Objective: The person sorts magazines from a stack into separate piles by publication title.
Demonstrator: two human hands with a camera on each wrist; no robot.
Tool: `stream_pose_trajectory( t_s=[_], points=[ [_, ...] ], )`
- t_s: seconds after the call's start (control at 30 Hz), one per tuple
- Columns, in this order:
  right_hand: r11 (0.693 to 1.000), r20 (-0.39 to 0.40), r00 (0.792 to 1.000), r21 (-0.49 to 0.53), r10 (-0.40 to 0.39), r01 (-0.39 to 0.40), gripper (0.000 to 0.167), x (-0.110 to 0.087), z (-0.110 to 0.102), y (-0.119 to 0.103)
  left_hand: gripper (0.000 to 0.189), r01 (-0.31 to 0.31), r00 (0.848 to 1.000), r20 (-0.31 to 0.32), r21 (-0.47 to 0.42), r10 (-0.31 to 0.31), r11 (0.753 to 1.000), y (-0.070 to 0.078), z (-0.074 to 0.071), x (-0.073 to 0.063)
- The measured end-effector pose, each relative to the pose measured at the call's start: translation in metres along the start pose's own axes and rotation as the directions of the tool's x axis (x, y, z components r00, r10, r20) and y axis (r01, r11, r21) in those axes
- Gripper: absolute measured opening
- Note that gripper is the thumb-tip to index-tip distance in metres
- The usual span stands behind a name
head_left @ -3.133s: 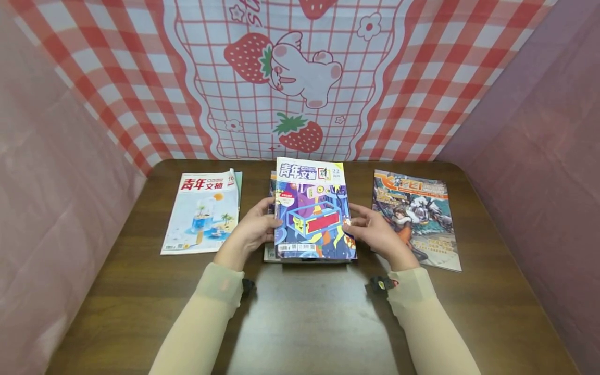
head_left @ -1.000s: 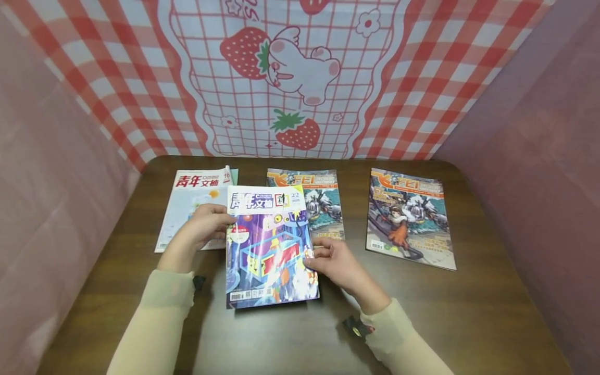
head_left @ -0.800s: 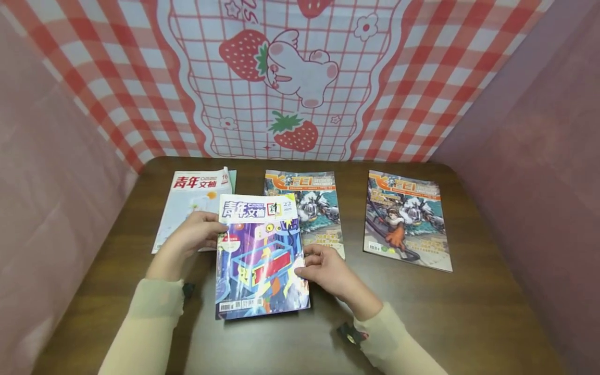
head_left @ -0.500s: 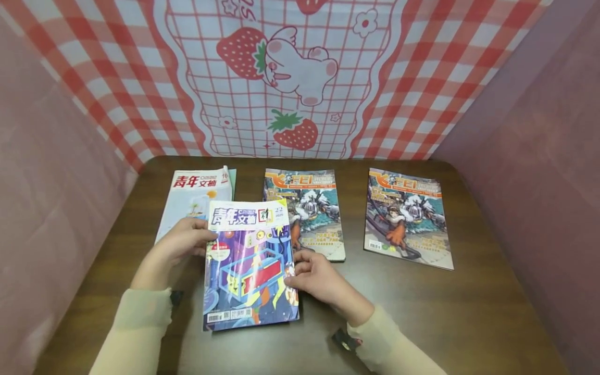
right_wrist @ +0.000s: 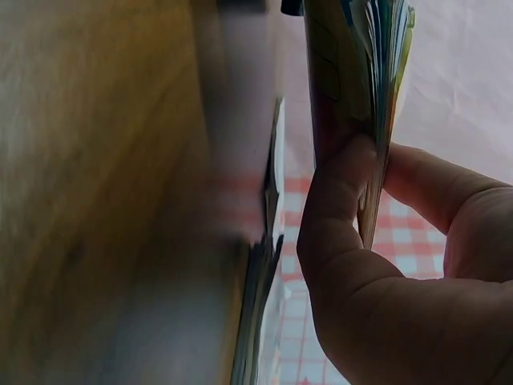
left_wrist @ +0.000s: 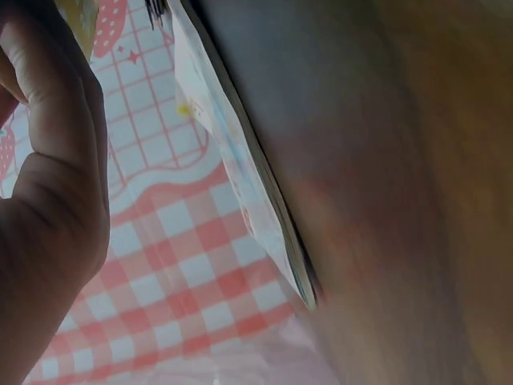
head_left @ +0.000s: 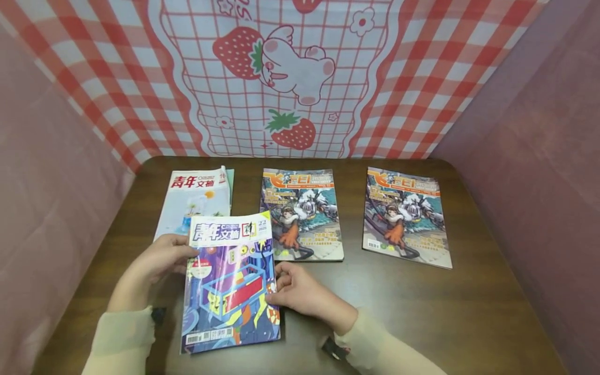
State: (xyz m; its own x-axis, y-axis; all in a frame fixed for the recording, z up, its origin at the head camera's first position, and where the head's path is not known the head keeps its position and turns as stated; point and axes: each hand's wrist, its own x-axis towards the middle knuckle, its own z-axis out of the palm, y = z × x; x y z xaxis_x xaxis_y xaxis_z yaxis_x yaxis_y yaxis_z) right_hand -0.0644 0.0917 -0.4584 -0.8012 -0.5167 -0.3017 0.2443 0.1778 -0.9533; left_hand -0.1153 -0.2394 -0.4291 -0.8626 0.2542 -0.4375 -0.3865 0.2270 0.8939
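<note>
Both hands hold a purple-and-blue magazine above the front left-centre of the table in the head view. My left hand grips its left edge, thumb on the cover. At the right edge my right hand pinches it; the right wrist view shows thumb and fingers on either side of the pages. The held magazine overlaps part of a white magazine with a beach picture, which lies behind it over a greenish one. In the left wrist view the left hand shows only partly.
A robot-cover magazine lies at the back middle of the brown table. Another with the same cover lies to its right, slightly turned. A red checked cloth hangs behind the table's back edge, with pinkish cloth at both sides.
Both hands have carried the purple magazine from above the middle magazine to the front left. The middle robot cover has come into full view.
</note>
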Motion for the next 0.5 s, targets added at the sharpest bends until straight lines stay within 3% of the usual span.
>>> stream_pose_trajectory(
  t_s=[0.13,0.5],
  points=[
    [1.000,0.021,1.000,-0.001,0.000,0.000,0.037,0.000,0.009,-0.001,0.025,0.001,1.000,0.030,0.027,-0.001,1.000,-0.005,-0.006,-0.009],
    [1.000,0.075,0.997,-0.020,0.025,-0.024,0.033,0.001,0.027,0.000,0.033,-0.014,0.992,0.122,0.026,0.011,1.000,-0.019,-0.022,-0.026]
  ],
)
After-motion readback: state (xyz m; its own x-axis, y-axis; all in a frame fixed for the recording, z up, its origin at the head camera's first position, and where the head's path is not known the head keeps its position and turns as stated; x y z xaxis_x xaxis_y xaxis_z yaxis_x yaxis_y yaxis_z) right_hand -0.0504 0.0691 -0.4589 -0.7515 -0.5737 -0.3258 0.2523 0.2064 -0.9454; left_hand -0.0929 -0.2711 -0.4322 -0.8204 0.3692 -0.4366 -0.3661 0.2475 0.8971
